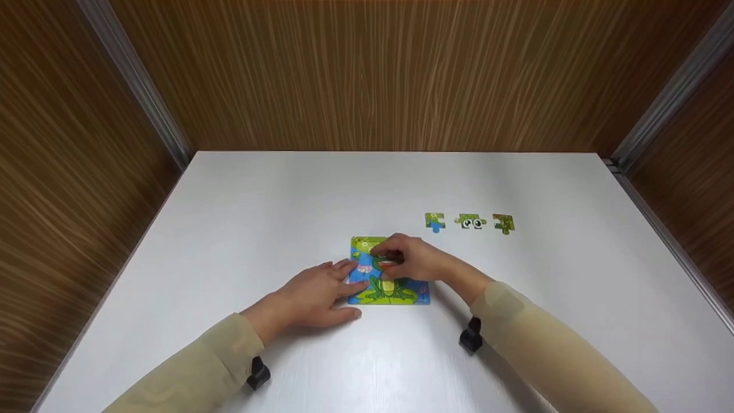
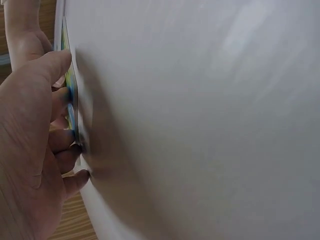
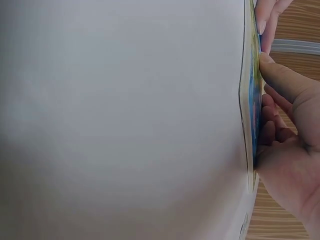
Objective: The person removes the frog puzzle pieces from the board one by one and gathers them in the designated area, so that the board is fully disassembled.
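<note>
A frog jigsaw puzzle [image 1: 414, 299] lies flat on the white table in front of the person, showing a green frog on blue and yellow-green. The left hand [image 1: 318, 292] rests at its left edge with fingers spread, some fingertips on the puzzle and the thumb on the table by the lower left corner. Over the puzzle's upper middle, the right hand [image 1: 417, 259] holds a puzzle piece with a red mouth [image 1: 387, 265] between thumb and index finger; the hand covers the upper right part. The right wrist view shows the right thumb [image 3: 285, 77] touching the puzzle's surface.
Beyond the puzzle to the right lie three loose pieces in a row: a green and blue piece [image 1: 434, 221], a piece with two eyes [image 1: 471, 222] and a dark green piece [image 1: 504, 222]. Wood-grain panels [image 1: 367, 74] stand around the white table [image 1: 258, 201].
</note>
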The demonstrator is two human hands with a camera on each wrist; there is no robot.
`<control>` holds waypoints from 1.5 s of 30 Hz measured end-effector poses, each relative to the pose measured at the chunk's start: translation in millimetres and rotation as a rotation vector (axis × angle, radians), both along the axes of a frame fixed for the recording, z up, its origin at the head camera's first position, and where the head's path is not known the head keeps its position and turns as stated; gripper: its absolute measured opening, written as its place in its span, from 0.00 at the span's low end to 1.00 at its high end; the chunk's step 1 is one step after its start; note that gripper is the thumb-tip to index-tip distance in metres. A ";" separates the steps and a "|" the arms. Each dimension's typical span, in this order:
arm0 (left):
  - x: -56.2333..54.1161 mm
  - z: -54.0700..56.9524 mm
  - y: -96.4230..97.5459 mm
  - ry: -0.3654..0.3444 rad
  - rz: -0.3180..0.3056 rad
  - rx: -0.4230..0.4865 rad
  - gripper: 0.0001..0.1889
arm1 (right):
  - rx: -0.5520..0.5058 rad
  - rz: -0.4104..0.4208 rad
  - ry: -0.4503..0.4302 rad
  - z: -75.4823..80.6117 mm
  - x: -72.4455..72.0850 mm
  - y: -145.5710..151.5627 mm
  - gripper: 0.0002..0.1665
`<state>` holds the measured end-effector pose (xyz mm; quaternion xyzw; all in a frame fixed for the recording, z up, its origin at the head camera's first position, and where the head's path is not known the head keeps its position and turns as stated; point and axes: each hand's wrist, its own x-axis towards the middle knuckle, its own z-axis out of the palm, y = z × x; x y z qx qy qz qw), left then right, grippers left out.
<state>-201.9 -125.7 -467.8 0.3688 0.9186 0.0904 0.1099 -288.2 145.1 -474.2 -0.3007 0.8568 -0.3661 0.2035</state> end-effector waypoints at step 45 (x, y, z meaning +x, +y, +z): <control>4.5 -2.7 -6.4 -0.007 0.014 0.010 0.32 | -0.025 0.048 -0.062 0.8 2.6 -8.6 0.24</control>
